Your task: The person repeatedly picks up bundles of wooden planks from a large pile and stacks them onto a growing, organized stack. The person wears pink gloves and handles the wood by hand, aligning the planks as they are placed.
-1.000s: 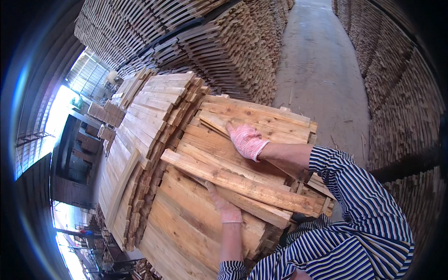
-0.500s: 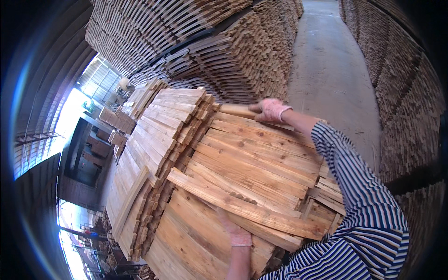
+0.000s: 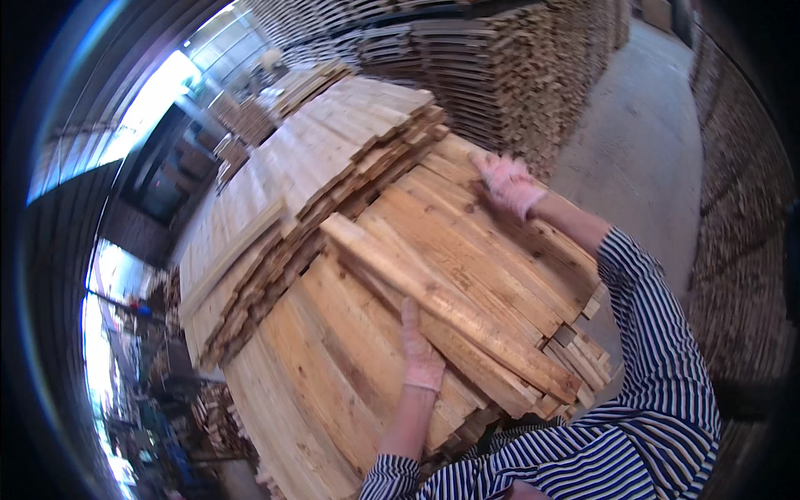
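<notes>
My left hand [image 3: 423, 358], in a pink glove with bare fingertips, rests against the near side of two loose boards. Its visible finger is stretched out along their edge. The upper loose board [image 3: 450, 304] lies slanted across the stack, partly over the lower loose board [image 3: 467, 360]. Over at the stack's far right edge, my right hand [image 3: 510, 182], gloved the same way, is closed over the outermost board [image 3: 457, 152]; some of its fingers are hidden. Beneath everything lies a layer of side-by-side boards [image 3: 308, 358].
Beyond a stepped edge stands a second board stack [image 3: 308, 154], with one loose board [image 3: 233, 254] on top. Tall lumber piles [image 3: 550, 75] rise behind. A concrete aisle [image 3: 642, 125] runs along the right, beside another lumber wall [image 3: 742, 225].
The outermost board under my right hand now lies flatter. My left hand has shifted along the loose boards, and they lie at a steeper slant. The view has also shifted.
</notes>
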Demonstrator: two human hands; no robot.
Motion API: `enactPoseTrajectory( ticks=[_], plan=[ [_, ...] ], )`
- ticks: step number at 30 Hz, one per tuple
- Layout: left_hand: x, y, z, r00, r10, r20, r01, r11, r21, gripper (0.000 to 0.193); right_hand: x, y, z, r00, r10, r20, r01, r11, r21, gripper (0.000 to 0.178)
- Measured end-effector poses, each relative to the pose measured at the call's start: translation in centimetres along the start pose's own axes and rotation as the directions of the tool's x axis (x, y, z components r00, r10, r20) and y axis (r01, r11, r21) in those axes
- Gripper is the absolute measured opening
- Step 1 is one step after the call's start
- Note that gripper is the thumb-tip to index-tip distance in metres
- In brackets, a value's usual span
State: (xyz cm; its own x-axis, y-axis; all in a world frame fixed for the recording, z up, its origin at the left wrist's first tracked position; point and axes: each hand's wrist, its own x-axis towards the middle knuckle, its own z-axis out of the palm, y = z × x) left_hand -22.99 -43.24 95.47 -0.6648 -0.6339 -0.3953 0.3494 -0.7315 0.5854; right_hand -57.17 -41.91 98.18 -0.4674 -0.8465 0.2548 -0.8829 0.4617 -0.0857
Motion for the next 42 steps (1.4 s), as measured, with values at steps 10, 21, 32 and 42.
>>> enactPoseTrajectory(
  ticks=[10, 21, 32, 42],
  plan=[
    [-0.6, 1.0, 0.6, 0.996, 0.052, 0.074, -0.062, 0.989, 0.132, 0.091, -9.7, -14.1, -4.2, 0.943, -0.261, 0.207, -0.102, 0.366, 0.925, 0.088],
    [-3.2, 3.5, -5.3, 0.771, 0.594, 0.229, -0.441, 0.239, 0.865, 0.064, -11.5, -22.8, -15.5, 0.950, -0.295, 0.098, 0.057, 0.476, 0.878, 0.091],
    [-11.6, 22.2, 1.7, 0.504, 0.610, 0.612, -0.854, 0.242, 0.461, 0.050, -11.3, -27.9, -29.3, 0.805, -0.383, -0.454, 0.459, -0.083, 0.885, 0.082],
    [-11.9, 19.3, -5.6, 0.691, 0.435, 0.576, -0.704, 0.228, 0.672, 0.069, -17.1, -27.7, -19.0, 0.925, -0.364, -0.105, 0.239, 0.348, 0.907, 0.071]
  ],
)
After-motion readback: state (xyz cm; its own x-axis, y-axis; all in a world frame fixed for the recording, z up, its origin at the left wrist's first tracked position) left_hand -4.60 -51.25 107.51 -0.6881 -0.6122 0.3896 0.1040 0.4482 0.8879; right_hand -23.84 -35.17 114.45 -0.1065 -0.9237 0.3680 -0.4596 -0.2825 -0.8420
